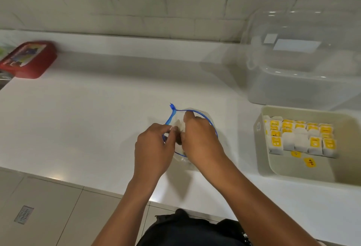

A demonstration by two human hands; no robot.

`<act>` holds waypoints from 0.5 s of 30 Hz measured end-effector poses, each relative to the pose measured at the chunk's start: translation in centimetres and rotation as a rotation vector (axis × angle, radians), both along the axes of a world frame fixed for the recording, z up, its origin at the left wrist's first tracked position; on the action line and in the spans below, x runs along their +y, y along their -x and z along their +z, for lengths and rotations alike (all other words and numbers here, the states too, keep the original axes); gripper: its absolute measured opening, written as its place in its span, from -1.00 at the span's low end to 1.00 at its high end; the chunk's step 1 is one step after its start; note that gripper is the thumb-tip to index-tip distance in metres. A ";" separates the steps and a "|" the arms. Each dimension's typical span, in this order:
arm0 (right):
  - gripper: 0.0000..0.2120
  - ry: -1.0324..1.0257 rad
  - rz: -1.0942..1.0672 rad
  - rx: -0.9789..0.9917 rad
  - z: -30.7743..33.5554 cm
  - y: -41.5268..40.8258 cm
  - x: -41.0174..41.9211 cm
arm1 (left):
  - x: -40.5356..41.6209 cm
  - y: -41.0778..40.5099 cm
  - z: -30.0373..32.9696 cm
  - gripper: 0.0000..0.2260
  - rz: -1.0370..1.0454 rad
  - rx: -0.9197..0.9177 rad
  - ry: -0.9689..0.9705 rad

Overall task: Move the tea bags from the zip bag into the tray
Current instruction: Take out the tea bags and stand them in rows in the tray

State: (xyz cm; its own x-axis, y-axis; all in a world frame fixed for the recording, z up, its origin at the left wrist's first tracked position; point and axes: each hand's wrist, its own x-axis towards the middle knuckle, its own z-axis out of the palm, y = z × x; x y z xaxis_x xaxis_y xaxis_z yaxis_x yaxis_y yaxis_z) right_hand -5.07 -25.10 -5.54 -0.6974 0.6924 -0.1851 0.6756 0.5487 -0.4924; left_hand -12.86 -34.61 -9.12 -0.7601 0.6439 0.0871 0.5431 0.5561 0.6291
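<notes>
We see a broad white table [82, 120], smooth and glossy, set against a wall of pale rectangular tiles [136, 5]. At the far right stands a large clear plastic container [304, 58] with rounded corners, a white label on its lid. Just in front of it sits the tray [263, 148], a cream, matte, rounded-rectangle bin with upright walls. Inside it we note rows of tea bags [300, 138], white paper squares with yellow tags, standing on edge and packed toward the far end; two loose yellow tags lie on the bare tray floor nearer us. At the far left edge rests a red plastic box [29, 60], rounded and low, with a printed lid.

At centre, the zip bag [195, 111] lies on the table: thin, clear, crinkled film with a blue zip rim pulled wide into an open loop, well apart from the tray. We see the left hand [154, 148] with fingers curled, pinching the bag's near rim at the mouth. The right hand [201, 140] reaches into the opening, fingers curled downward; what it grips is hidden by the knuckles, so we cannot tell. A pale, papery shape shows between the two hands inside the bag, too blurred to identify with certainty.
</notes>
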 end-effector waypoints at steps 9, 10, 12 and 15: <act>-0.87 -0.157 -0.032 0.274 -1.2 -3.8 0.3 | 0.0 -0.9 1.6 -0.87 -0.028 -0.069 -0.191; -0.89 -0.140 -0.031 0.293 -1.2 -4.1 0.7 | 0.1 -0.8 1.7 -0.87 -0.032 -0.038 -0.189; -0.90 -0.097 -0.019 0.351 -1.1 -4.8 1.3 | 0.2 -0.9 2.1 -0.90 -0.039 0.047 -0.196; -0.88 0.192 -0.065 0.495 0.0 -6.3 2.0 | 0.3 -1.6 3.9 -0.93 -0.077 0.094 -0.287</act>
State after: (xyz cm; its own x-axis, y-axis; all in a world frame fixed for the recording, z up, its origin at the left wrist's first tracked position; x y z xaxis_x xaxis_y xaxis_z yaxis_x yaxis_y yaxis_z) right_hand 1.21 -23.05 -5.51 -0.6905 0.7228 0.0273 0.3664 0.3821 -0.8484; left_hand -11.25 -34.31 -5.21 -0.6901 0.6384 0.3410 0.6398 0.3178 0.6997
